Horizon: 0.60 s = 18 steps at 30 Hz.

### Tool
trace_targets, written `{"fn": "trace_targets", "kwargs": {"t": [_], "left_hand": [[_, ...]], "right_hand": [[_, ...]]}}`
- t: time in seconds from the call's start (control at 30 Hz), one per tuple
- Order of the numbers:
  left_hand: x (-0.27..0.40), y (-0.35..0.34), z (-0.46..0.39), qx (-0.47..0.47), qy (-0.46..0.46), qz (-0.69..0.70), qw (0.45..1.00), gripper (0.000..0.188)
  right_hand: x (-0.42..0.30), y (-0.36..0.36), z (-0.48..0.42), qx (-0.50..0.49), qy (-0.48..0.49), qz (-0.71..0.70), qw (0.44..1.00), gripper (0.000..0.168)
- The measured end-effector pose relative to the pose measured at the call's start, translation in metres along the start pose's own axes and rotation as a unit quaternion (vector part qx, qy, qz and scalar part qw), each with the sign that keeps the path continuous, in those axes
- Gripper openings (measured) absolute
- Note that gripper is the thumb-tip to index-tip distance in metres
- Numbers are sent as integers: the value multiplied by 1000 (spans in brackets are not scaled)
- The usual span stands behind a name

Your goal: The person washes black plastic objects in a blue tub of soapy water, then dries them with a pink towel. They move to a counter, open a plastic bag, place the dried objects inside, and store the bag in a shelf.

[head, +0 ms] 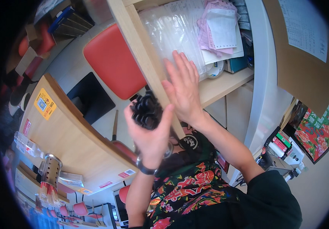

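Note:
My left hand (pixel 150 136), with a dark-banded watch (pixel 146 169) on its wrist, is curled around a clump of glossy black curved pieces (pixel 146 110). What exactly these pieces are is unclear. My right hand (pixel 183 88) is held flat with its fingers extended beside a pale wooden board (pixel 148 54). Its fingertips overlap a stack of clear plastic bags (pixel 170 31) in the cabinet shelf (pixel 227 86); whether they touch it cannot be told. A roll of tape (pixel 215 70) and pink and white paper slips (pixel 221 28) lie alongside the bags.
A wooden table (pixel 78 137) on the left carries a perforated metal chopstick holder (pixel 51 169) and several stickers. A red-seated chair (pixel 115 60) stands beyond the board. Brown cardboard with a printed sheet (pixel 307 31) is at the upper right. My floral apron (pixel 193 189) fills the lower middle.

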<state>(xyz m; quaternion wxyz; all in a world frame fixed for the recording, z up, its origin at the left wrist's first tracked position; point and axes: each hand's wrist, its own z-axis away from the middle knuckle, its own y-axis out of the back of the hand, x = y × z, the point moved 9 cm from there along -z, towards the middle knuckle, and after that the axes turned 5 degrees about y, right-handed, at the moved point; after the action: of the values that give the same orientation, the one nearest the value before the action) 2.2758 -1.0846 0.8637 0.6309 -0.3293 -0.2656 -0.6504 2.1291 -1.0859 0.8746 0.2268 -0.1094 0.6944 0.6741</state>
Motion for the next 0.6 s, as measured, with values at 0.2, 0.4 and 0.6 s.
{"fn": "trace_targets", "kwargs": {"t": [0.2,0.4,0.6], "left_hand": [[9,31,-6,34,-35,-69,996,69],[5,35,-5,20,16,-52,998,64],[7,32,-4,21,0,-54,998,58]], "right_hand": [[-24,-9,-10,-7,50,-7,999,59],[13,-6,-25,-117,86,94,985,61],[36,13,-28,-111,82,136,981,86]]}}
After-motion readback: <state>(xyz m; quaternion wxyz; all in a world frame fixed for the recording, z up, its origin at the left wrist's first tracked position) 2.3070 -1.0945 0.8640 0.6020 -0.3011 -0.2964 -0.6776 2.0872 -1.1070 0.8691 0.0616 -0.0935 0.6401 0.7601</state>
